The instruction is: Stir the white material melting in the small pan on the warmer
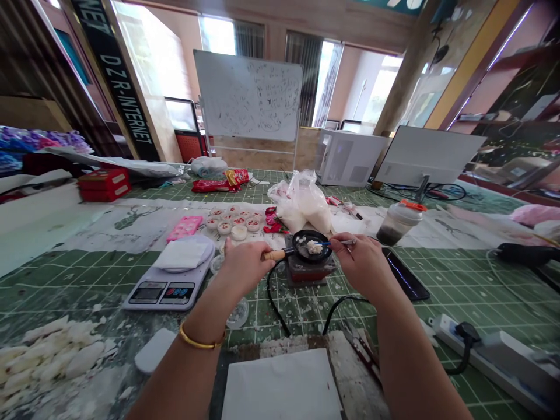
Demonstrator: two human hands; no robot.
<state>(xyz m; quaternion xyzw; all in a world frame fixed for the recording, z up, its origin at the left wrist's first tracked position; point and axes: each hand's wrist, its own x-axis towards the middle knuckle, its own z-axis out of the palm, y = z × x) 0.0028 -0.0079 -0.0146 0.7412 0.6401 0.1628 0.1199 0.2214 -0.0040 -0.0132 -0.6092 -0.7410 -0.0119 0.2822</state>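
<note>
My left hand [248,263] is closed round the wooden handle [275,255] of a small black pan [298,252]. The pan rests on a small heater [308,273] and holds white, lumpy material [314,247]. From the right, my right hand [356,256] grips a thin stirring stick [322,243], whose far end touches the white lumps. Behind the pan stands a plastic bag of white material [301,204]. Small cups with red bits [239,221] are grouped to the left of it.
Left of my left hand is a kitchen scale [175,280]. White chunks [52,356] lie at the near left. A phone [405,274], a lidded jar [400,221] and a power strip [499,361] are on the right. Scissors [361,350] and black cables [273,297] lie near my forearms.
</note>
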